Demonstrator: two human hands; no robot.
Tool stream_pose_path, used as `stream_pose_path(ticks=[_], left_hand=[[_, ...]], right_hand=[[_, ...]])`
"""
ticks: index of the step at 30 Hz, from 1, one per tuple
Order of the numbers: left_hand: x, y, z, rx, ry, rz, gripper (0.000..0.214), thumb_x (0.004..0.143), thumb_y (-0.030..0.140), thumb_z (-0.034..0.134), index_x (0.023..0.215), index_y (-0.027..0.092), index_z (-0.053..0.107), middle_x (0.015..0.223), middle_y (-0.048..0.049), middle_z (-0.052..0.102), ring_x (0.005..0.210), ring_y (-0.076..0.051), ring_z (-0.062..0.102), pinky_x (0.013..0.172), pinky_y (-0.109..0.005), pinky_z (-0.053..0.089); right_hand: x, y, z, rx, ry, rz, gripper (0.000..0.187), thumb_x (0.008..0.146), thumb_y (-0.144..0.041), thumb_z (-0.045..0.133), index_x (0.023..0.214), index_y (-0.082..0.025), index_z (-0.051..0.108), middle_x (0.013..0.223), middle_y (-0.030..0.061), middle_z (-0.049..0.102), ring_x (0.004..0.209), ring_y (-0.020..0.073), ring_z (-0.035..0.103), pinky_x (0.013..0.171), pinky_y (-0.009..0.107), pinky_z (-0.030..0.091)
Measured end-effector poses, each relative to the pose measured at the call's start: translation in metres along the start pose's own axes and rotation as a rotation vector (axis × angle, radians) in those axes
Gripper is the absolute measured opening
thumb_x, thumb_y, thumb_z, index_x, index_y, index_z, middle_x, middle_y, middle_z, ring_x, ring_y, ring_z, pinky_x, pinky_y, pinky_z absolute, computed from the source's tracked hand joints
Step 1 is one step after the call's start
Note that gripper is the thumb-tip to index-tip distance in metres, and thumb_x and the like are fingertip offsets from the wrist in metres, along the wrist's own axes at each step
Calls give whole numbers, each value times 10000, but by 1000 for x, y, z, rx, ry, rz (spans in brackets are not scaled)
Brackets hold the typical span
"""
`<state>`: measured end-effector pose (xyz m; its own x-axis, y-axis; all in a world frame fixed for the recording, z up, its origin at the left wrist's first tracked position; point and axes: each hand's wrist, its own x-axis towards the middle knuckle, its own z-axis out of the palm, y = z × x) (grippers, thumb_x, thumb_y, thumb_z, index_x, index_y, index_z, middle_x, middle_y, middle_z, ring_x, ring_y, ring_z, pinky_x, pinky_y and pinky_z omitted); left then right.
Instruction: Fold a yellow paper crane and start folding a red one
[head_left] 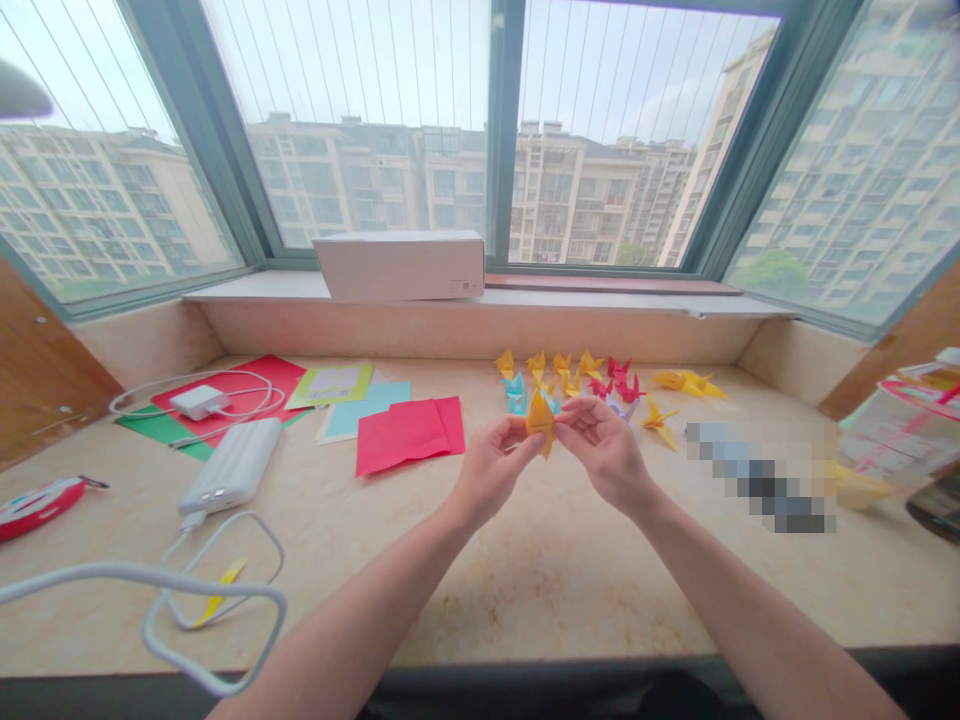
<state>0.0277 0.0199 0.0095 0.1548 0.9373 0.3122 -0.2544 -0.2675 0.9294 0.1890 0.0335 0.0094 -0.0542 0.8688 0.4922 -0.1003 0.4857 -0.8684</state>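
A yellow paper crane [540, 422] is pinched between the fingertips of the left hand [491, 470] and right hand [604, 450]. Multicoloured paper cranes [590, 364] are lined up beyond on a polished marble counter [525, 590].

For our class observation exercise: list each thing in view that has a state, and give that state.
Yellow paper crane, folded, held in the air
Left hand, pinching the crane
Right hand, pinching the crane
Red paper sheets, flat, unfolded
Power bank, lying flat, cable plugged in
White box, closed
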Motion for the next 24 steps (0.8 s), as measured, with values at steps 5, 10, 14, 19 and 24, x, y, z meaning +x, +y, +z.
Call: stream_pose_path(ticks=[5,10,14,19,24], left_hand=[[0,-3,-3,55,-10,5,205,801,321,731,865,128,706,753,-42,708,686,-145,637,691,-283,513],[0,-5,-2,84,-19,40,214,823,337,708,889,137,671,714,-30,680,650,-140,625,653,-271,499],[0,-6,0,32,-5,87,383,812,299,724,1132,193,543,724,14,659,660,-128,624,670,-263,506],[1,-7,0,73,6,117,368,812,292,722,1117,197,540,761,6,653,651,-117,607,632,-241,501],[1,-6,0,45,-31,137,333,836,307,699,1113,194,551,761,2,648,634,-118,603,588,-238,512]], right_hand=[[-2,-1,2,-12,-36,-13,289,812,-330,727,1065,-247,614,822,3,665,776,159,637,748,309,530],[-3,-2,2,-16,-71,-53,324,839,-324,694,1139,-281,580,814,-12,646,749,152,626,735,312,530],[-3,-2,1,-33,-74,-68,233,847,-322,682,1065,-265,624,828,2,639,767,158,625,728,313,539],[-3,-3,0,-17,-108,-42,293,847,-324,683,1122,-259,605,898,19,659,818,172,638,780,333,535],[-2,-3,-2,2,-146,-60,330,868,-302,665,1181,-286,561,896,9,643,816,168,624,780,340,517]])
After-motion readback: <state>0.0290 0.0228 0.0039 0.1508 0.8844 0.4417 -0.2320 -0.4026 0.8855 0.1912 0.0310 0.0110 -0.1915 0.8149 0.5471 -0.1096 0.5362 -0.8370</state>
